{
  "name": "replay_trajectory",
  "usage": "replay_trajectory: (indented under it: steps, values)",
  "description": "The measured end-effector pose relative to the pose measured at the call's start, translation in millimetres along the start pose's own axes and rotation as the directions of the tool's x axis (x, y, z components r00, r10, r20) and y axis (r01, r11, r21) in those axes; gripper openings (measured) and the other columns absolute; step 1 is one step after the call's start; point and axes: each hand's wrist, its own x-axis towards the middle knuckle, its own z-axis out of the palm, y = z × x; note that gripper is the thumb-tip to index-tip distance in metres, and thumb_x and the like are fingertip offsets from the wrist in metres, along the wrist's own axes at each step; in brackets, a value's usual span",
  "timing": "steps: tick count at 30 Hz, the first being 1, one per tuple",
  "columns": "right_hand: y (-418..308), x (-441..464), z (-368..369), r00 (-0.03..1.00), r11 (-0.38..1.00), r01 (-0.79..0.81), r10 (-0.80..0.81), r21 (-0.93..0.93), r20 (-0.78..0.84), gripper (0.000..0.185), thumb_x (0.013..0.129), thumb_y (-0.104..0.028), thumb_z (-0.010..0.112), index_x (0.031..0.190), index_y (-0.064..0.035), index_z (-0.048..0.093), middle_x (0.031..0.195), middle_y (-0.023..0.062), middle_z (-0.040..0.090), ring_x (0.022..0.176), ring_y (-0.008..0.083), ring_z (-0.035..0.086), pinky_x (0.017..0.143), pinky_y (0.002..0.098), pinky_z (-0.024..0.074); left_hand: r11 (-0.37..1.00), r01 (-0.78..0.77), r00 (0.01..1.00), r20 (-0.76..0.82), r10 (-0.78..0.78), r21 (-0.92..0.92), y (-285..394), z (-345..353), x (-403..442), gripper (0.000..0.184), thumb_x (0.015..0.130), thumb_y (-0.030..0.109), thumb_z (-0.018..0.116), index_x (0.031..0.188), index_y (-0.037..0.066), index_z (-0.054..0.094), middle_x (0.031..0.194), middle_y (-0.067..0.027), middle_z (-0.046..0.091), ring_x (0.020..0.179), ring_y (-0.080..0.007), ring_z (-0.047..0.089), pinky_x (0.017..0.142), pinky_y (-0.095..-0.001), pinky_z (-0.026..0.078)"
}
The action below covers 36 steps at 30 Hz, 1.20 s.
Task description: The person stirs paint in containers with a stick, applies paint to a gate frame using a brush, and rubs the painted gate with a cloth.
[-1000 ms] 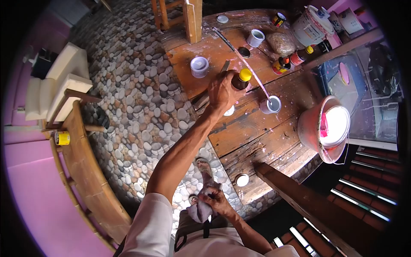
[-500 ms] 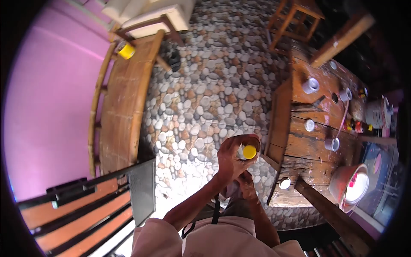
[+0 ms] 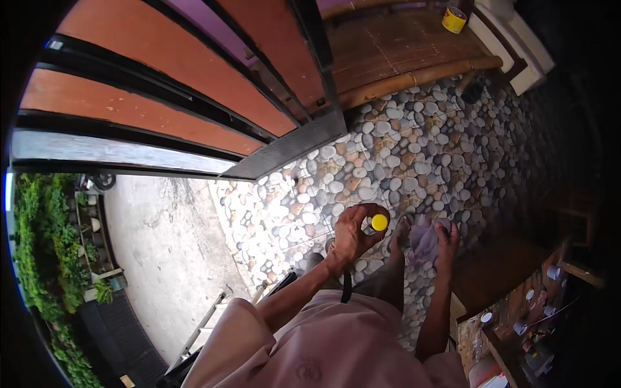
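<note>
A small bottle with a yellow cap (image 3: 380, 222) is in my left hand (image 3: 352, 234), whose fingers wrap round it; the bottle's body is mostly hidden below the cap. To the right, my right hand (image 3: 446, 240) has its fingers curled at a pale purple cloth (image 3: 424, 242) that hangs beside it. Both hands are in front of my body, above the pebble-patterned floor (image 3: 414, 149), and they are apart from each other.
A gate with orange panels (image 3: 162, 52) stands at the upper left, beside a concrete path (image 3: 155, 239). Behind is a bamboo bench (image 3: 401, 48) with a yellow can (image 3: 454, 20). The paint-spotted table (image 3: 475, 336) with cans is at the lower right.
My view has turned left, from the table towards the gate and path. My left hand has carried the bottle away from the table. The cloth has stayed with my right hand.
</note>
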Motion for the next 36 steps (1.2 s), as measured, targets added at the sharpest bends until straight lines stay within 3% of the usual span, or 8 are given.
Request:
replay_trajectory:
  steps: [10, 16, 22, 26, 29, 31, 34, 36]
  values:
    - [13, 34, 191, 0.973, 0.984, 0.111, -0.078, -0.142, 0.219, 0.023, 0.085, -0.011, 0.067, 0.104, -0.0028, 0.056, 0.092, -0.0005, 0.056, 0.081, 0.0081, 0.05, 0.073, 0.0233, 0.0427, 0.969, 0.234, 0.961, -0.172, -0.218, 0.079, -131, -129, -40, 0.051, 0.062, 0.022, 0.084, 0.106, 0.009, 0.061, 0.102, -0.011, 0.065, 0.094, -0.0306, 0.063, 0.081, -0.0406, 0.051]
    - [55, 63, 282, 0.977, 1.0, 0.022, -0.021, 0.001, 0.211, 0.027, 0.087, -0.013, 0.066, 0.109, -0.0035, 0.054, 0.093, -0.0011, 0.055, 0.084, 0.0079, 0.049, 0.075, 0.0229, 0.0418, 0.907, 0.403, 0.913, -0.121, -0.39, 0.121, -174, -188, -35, 0.053, 0.067, 0.031, 0.079, 0.112, 0.01, 0.059, 0.104, -0.01, 0.065, 0.099, -0.0305, 0.061, 0.088, -0.0407, 0.048]
    - [71, 69, 338, 0.979, 0.99, -0.034, 0.006, 0.136, 0.203, 0.027, 0.092, -0.021, 0.063, 0.111, -0.0041, 0.053, 0.093, -0.0004, 0.057, 0.084, 0.008, 0.051, 0.076, 0.023, 0.0423, 0.941, 0.267, 0.964, -0.066, -0.259, 0.207, -220, -232, -12, 0.047, 0.065, 0.024, 0.082, 0.104, 0.01, 0.061, 0.099, -0.0104, 0.067, 0.091, -0.0312, 0.064, 0.08, -0.0407, 0.052]
    - [80, 50, 356, 0.991, 0.983, 0.13, -0.127, -0.127, 0.033, 0.034, 0.095, -0.032, 0.054, 0.108, -0.0008, 0.056, 0.102, 0.0081, 0.058, 0.092, 0.0174, 0.053, 0.082, 0.03, 0.0417, 0.97, 0.151, 0.98, 0.097, -0.172, 0.192, -251, -255, 5, 0.045, 0.067, 0.02, 0.081, 0.106, 0.007, 0.061, 0.102, -0.0121, 0.066, 0.095, -0.0322, 0.063, 0.084, -0.041, 0.051]
    - [114, 34, 376, 0.989, 0.994, 0.066, -0.077, -0.084, -0.127, 0.036, 0.096, -0.033, 0.05, 0.105, 0.0017, 0.055, 0.098, 0.0092, 0.057, 0.09, 0.0183, 0.053, 0.082, 0.0307, 0.0411, 0.981, 0.124, 0.96, 0.233, -0.157, 0.152, -287, -265, 15, 0.048, 0.067, 0.023, 0.08, 0.108, 0.008, 0.06, 0.104, -0.0125, 0.065, 0.099, -0.0326, 0.061, 0.088, -0.0409, 0.05]
    - [143, 27, 388, 0.981, 0.992, 0.078, -0.094, -0.096, -0.169, 0.032, 0.095, -0.03, 0.052, 0.103, 0.0015, 0.055, 0.095, 0.0067, 0.055, 0.088, 0.0164, 0.051, 0.081, 0.0298, 0.0407, 0.988, 0.121, 0.942, 0.304, -0.145, 0.096, -309, -267, 19, 0.05, 0.066, 0.023, 0.081, 0.109, 0.008, 0.06, 0.105, -0.0122, 0.064, 0.1, -0.0333, 0.06, 0.088, -0.041, 0.049]
    - [175, 10, 405, 0.995, 0.968, 0.026, -0.001, 0.249, -0.098, 0.021, 0.093, -0.021, 0.058, 0.102, -0.0028, 0.055, 0.094, 0.0, 0.053, 0.089, 0.0106, 0.049, 0.084, 0.0246, 0.0383, 0.988, 0.112, 0.917, 0.371, -0.146, 0.111, -358, -250, 14, 0.052, 0.065, 0.024, 0.08, 0.11, 0.006, 0.059, 0.104, -0.0123, 0.064, 0.098, -0.0336, 0.06, 0.086, -0.0414, 0.049]
    - [200, 9, 412, 0.993, 0.991, 0.006, 0.01, 0.13, -0.119, 0.019, 0.092, -0.017, 0.059, 0.103, -0.0024, 0.054, 0.092, -0.0009, 0.053, 0.087, 0.0096, 0.049, 0.082, 0.0246, 0.0393, 0.989, 0.066, 0.917, 0.382, -0.113, 0.135, -380, -236, 10, 0.052, 0.066, 0.024, 0.08, 0.11, 0.006, 0.059, 0.104, -0.0126, 0.064, 0.098, -0.0336, 0.06, 0.085, -0.0412, 0.049]
